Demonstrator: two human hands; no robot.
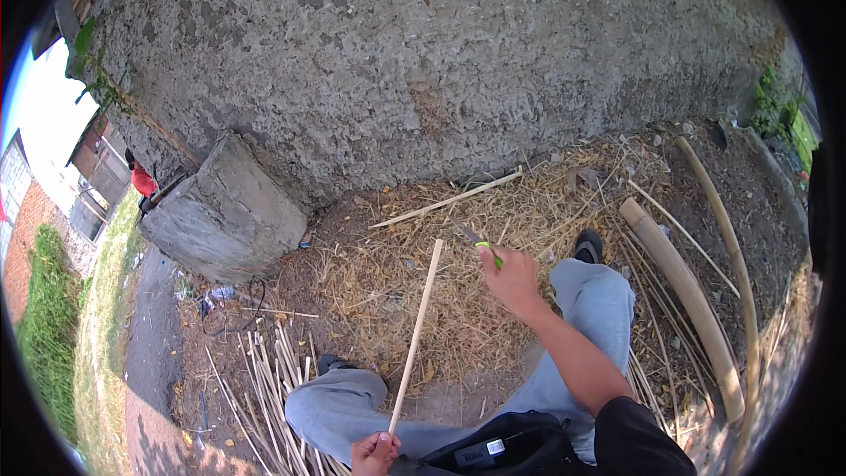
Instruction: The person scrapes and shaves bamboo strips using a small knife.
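My left hand is closed around the lower end of a pale bamboo strip, which slants upward and away from me between my knees. In my right hand is a knife with a bright green handle, its fingers wrapped round the grip. The dark blade points up and to the left, apart from the strip's far end. Below both hands, shavings cover the ground.
Several cut strips lie by my left leg. To the right are a thick split bamboo piece and a long curved pole. Ahead stands a rough wall, with a concrete block at left. A person in red is beyond it.
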